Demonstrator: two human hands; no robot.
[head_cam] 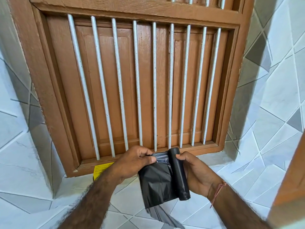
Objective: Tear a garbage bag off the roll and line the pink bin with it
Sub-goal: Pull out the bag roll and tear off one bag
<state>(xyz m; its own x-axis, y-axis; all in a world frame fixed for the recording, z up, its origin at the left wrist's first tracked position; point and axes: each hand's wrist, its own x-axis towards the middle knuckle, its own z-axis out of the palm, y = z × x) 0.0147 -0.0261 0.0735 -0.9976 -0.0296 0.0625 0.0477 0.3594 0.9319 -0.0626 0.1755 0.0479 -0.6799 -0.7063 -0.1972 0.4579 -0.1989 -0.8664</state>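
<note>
A black roll of garbage bags (pixel 179 174) stands nearly upright in my right hand (pixel 198 174), thumb pressed on its upper part. The loose end of a black garbage bag (pixel 156 184) is unrolled to the left, still joined to the roll. My left hand (pixel 135 161) pinches the bag's top edge, which is stretched and crumpled between my fingers. A thin grey flap of the bag hangs below. The pink bin is not in view.
A brown wooden window frame (pixel 54 113) with white vertical bars (pixel 137 83) fills the wall ahead. A yellow label (pixel 99 171) lies on the tiled sill (pixel 214 162). Pale geometric tiles cover the walls. A brown edge (pixel 288 187) stands at the lower right.
</note>
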